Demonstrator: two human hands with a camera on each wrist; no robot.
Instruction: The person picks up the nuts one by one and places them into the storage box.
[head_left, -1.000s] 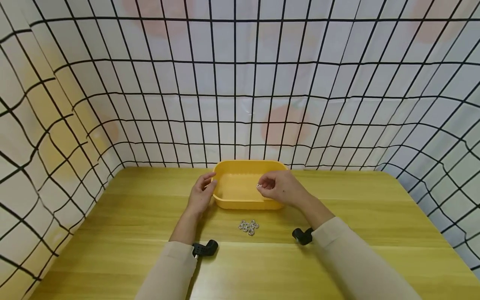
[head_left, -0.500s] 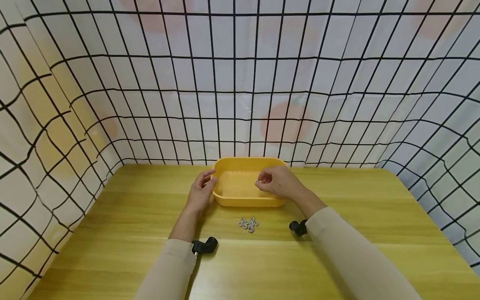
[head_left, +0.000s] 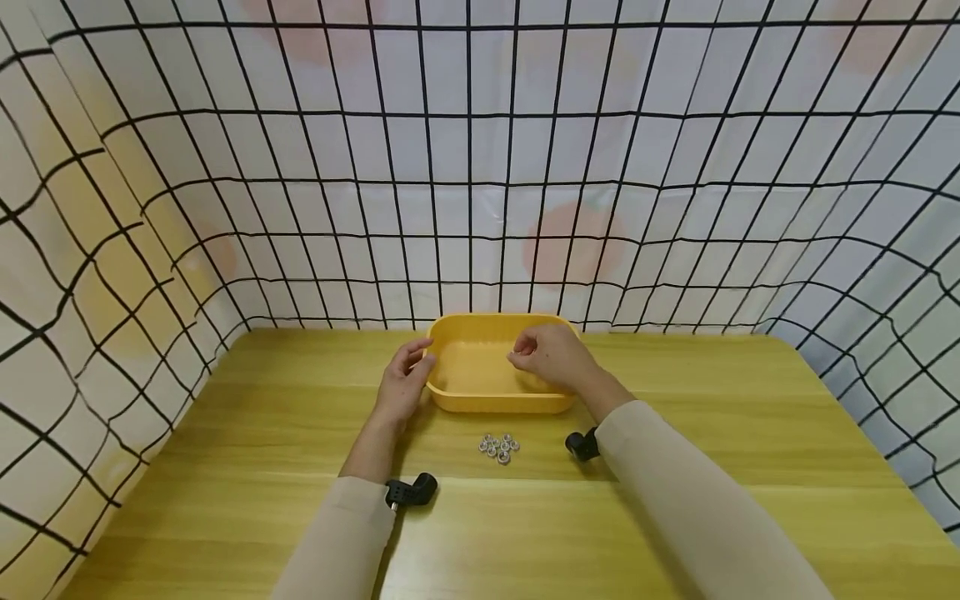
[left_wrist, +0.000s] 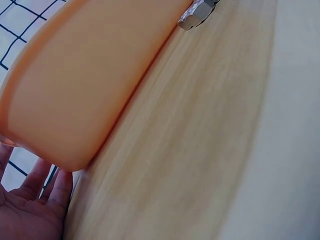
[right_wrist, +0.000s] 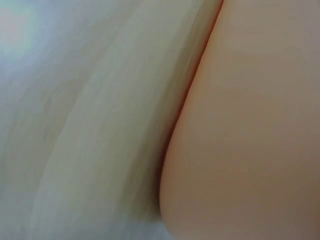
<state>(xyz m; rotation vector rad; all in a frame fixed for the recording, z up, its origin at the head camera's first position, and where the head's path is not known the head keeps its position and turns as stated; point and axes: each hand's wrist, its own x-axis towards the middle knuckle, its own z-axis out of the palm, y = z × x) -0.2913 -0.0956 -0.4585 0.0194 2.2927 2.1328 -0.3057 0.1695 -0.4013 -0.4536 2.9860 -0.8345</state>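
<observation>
A yellow plastic tray (head_left: pixel 502 403) stands at the back of the table in the head view. My left hand (head_left: pixel 400 385) rests at its left end, fingertips against the outer wall; in the left wrist view, loosely bent fingers (left_wrist: pixel 61 192) meet the tray's corner. Over the tray's right half, my right hand (head_left: pixel 553 358) pinches a small metal nut between thumb and forefinger, mostly hidden by the fingertips. Several silver nuts (head_left: pixel 503 457) lie in a cluster in front of the tray. The right wrist view shows only the tray's wall (right_wrist: pixel 245 130) and the tabletop.
The wooden table (head_left: pixel 495 533) runs beneath both forearms. Behind it and on both sides hangs a black grid net (head_left: pixel 469 179) before a pale patterned sheet. Each wrist carries a black camera mount (head_left: pixel 412 490).
My right hand has shifted slightly left over the tray, its forearm swinging inward, and the nut at its fingertips shows less. The left hand keeps its place at the tray.
</observation>
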